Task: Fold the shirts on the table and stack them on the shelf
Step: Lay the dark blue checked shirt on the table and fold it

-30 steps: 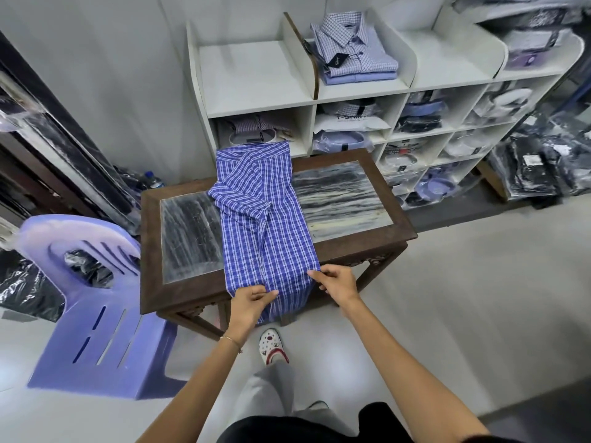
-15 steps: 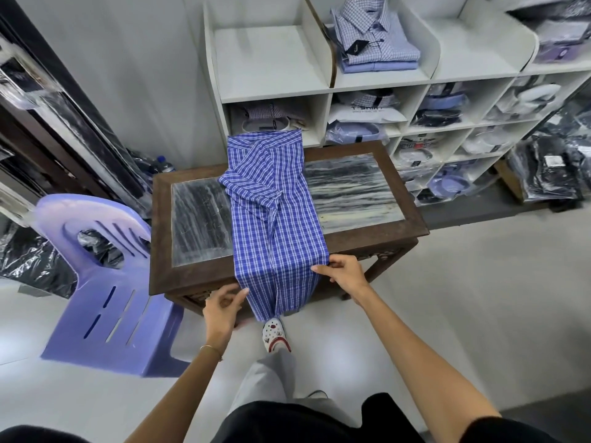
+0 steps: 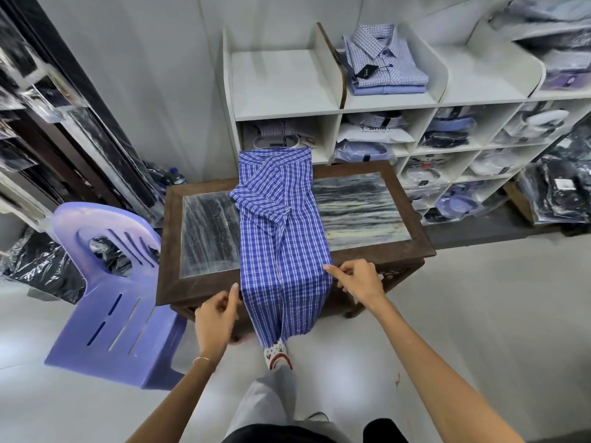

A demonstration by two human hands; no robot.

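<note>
The right hand [image 3: 359,281] lay at the near rim of the table [image 3: 166,251], at about 5 o'clock from the table's centre, its thumb and forefinger closed together on the right edge of the blue plaid shirt [image 3: 284,251], the other fingers curled under. The left hand [image 3: 216,316] hung at about 7 o'clock, just beside the shirt's left edge where the cloth dropped off the table; its fingers were half curled with the fingertips against or very near the cloth, and whether they actually gripped it could not be told.

The shirt lay as a long narrow strip down the middle of the table, both sides turned inward. Its long axis ran from 12 to 6 o'clock: the collar end overhung the far rim at 12 o'clock, towards the shelf [image 3: 287,107], and the hem hung over the near rim at 6 o'clock.

On the shelf's top, at about 1 o'clock from the table, rested a stack of folded checked shirts [image 3: 385,63]. A lilac plastic chair [image 3: 108,295] stood at 9 o'clock, just beside the table.
</note>
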